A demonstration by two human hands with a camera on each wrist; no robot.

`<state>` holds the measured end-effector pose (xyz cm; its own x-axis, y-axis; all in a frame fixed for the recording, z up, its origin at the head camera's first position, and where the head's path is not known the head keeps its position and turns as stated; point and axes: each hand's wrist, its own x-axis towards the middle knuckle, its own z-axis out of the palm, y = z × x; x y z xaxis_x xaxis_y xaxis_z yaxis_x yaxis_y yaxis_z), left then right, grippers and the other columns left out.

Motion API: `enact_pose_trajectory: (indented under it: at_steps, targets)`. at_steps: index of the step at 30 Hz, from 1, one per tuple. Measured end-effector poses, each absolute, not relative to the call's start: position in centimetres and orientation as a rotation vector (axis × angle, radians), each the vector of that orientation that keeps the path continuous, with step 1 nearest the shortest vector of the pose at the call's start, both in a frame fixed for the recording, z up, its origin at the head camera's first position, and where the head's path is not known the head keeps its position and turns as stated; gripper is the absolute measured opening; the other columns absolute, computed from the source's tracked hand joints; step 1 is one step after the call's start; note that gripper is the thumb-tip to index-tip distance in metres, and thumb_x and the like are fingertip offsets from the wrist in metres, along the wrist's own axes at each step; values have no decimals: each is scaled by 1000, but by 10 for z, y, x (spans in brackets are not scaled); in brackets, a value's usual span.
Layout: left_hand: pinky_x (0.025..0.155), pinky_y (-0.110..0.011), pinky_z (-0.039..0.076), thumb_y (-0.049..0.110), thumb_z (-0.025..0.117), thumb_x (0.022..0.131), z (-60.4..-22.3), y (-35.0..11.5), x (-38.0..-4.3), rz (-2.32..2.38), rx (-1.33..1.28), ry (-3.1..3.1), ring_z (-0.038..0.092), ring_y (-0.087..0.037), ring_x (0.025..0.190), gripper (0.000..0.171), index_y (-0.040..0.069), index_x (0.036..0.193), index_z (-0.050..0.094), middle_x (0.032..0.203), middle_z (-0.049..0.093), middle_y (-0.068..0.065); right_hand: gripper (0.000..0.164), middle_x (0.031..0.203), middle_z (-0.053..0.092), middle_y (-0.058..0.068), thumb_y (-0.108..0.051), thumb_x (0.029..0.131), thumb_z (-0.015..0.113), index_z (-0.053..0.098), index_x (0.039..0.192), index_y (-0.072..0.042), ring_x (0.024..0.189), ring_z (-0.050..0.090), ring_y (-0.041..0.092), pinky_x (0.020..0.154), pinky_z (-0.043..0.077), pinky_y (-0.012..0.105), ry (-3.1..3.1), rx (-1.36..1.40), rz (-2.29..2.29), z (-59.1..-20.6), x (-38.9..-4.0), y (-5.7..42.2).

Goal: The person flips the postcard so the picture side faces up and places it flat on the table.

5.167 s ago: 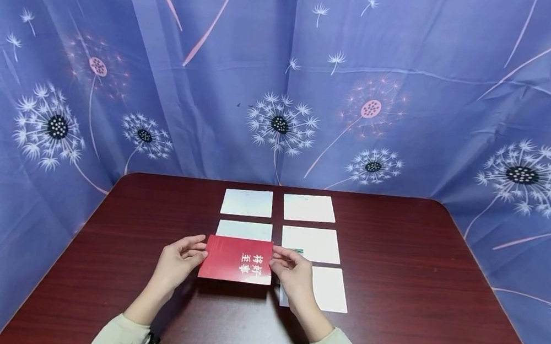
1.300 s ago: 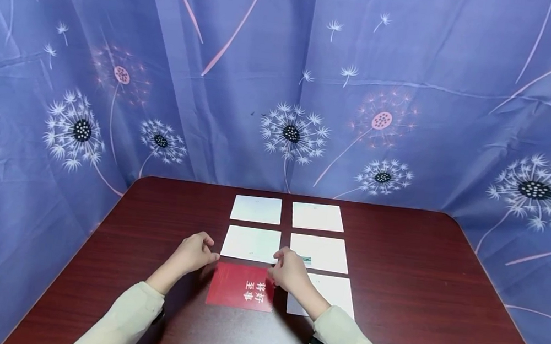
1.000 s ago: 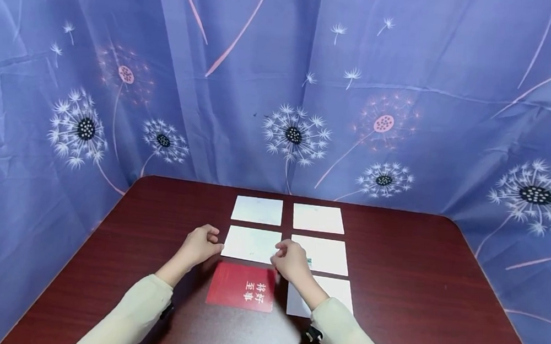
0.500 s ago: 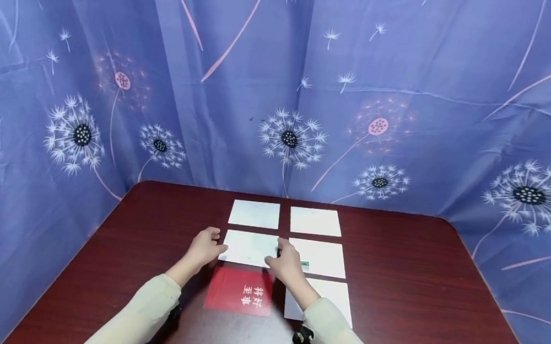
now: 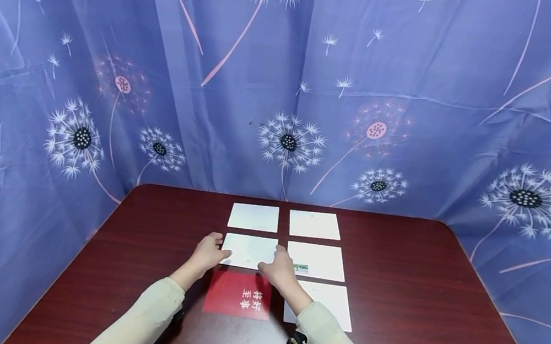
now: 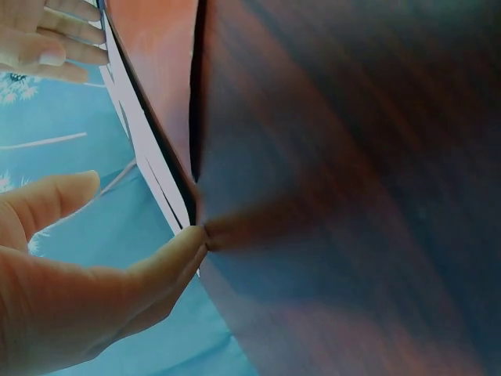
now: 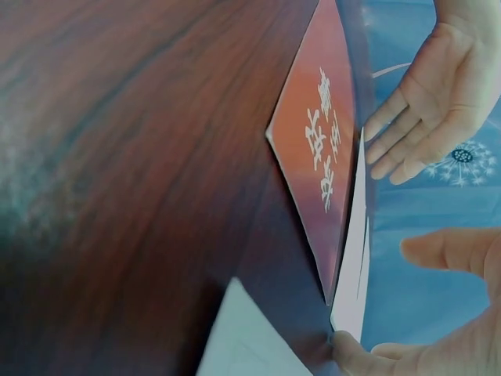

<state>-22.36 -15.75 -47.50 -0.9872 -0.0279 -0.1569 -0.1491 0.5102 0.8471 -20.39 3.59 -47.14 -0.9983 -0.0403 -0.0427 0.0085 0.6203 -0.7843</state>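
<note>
A white card (image 5: 249, 250) lies flat in the middle row, left column, of two columns of cards. My left hand (image 5: 206, 253) is at its left edge; in the left wrist view the fingertips (image 6: 196, 239) touch the card's edge and the thumb is raised apart. At the right edge, my right hand (image 5: 280, 269) has its fingertips (image 7: 344, 345) low by the card's corner, the thumb standing off. Neither hand pinches the card. Just in front of it lies a red card (image 5: 229, 295) with white characters.
Other white cards lie flat: back left (image 5: 253, 214), back right (image 5: 314, 224), middle right (image 5: 324, 260) with a small green picture, and front right (image 5: 329, 310) under the right forearm. The dark red table (image 5: 418, 296) ends at a blue dandelion curtain (image 5: 209, 132).
The red card, earlier held up by both hands, now lies on the table, released. Both hands have moved away from me to the sides of the middle white card, their thumbs coming over it.
</note>
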Motion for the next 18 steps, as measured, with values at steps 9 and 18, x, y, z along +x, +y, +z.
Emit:
enact_pose_trajectory:
  at_steps: [9,18]
  targets:
    - [98,-49,45,1,65,85,-474,-154,-222,1482,-145,2624,46,-47,122,57,-16,133,40,130,49,-34,68,122,54,36,-5,73,68,41,130,21,115,52,48,95,47,52,2764,2,-1364,-471,-205,35]
    - [94,-47,49,2,62,87,-474,-158,-224,1458,-186,2634,50,-45,119,55,-16,134,40,130,50,-33,62,123,53,35,-1,75,65,44,129,20,114,53,46,93,48,51,2726,54,-1476,-471,-208,37]
